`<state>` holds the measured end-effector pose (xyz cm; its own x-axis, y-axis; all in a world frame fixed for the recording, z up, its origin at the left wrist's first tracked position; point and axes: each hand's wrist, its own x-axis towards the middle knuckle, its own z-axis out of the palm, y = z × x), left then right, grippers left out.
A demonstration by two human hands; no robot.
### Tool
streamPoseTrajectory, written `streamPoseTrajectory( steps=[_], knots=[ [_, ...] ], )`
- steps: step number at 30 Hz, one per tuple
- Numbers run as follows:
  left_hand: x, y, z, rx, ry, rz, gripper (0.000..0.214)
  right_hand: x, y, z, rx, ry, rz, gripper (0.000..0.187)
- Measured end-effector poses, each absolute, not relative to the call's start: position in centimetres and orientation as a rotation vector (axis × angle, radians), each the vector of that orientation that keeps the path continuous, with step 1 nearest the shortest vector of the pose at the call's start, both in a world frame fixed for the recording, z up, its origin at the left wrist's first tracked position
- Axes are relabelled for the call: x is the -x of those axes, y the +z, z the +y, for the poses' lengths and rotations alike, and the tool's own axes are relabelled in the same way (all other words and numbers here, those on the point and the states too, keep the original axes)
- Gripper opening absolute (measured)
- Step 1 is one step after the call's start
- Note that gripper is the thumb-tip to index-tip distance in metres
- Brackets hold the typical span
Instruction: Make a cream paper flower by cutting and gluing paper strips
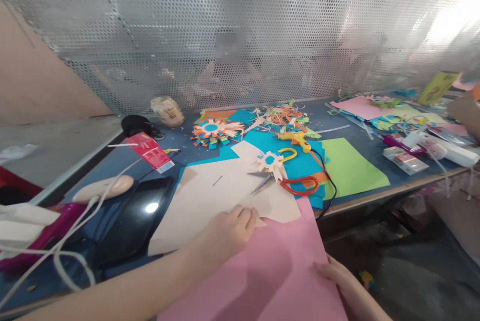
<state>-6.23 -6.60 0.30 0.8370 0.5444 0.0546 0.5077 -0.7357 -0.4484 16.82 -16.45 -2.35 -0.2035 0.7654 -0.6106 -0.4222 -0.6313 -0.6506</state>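
I see the left hand (234,228) curled over the pink sheet (302,251), its grip unclear to me, right hand (343,278) pinching the sheet's right edge, scissors (284,181) beyond on the bench (103,168)

The head-worn view looks forward and down, from close above the bare left hand (236,226) and bare right hand (337,272) at the large pink paper sheet (270,266). Beyond the grip it spans the dark blue tabletop (180,138) and, farther off, faces the perforated silver metal panel (180,26).
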Motion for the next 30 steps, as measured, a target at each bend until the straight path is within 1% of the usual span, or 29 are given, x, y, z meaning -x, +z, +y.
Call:
streamPoseTrajectory(
  steps=[3,5,9,12,20,26,30],
  knots=[
    [6.2,0.5,-7.1,2.539,0.158,-0.799,0.034,-17.3,-1.0,-15.8,1.197,1.949,-0.416,0.058],
    [6.1,0.6,-7.3,2.516,0.156,-0.810,0.033,-18.0,-0.1,-15.5,1.146,1.947,-0.459,0.062],
    [6.0,0.6,-7.2,2.515,0.163,-0.817,0.033,-19.0,1.3,-15.2,1.211,1.950,-0.504,0.056],
    [6.1,1.1,-7.0,2.521,0.187,-0.852,0.035,-19.2,1.8,-15.4,1.192,1.943,-0.510,0.055],
    [5.8,3.4,-6.3,2.556,0.296,-0.898,0.043,-18.3,0.4,-15.2,1.158,1.906,-0.468,0.058],
    [6.4,2.3,-6.2,2.605,0.203,-0.899,0.039,-19.2,-0.3,-13.8,1.271,1.938,-0.630,0.054],
    [7.0,2.0,-6.1,2.600,0.172,-0.843,0.039,-19.6,0.0,-13.2,1.272,1.916,-0.727,0.056]
  ],
)
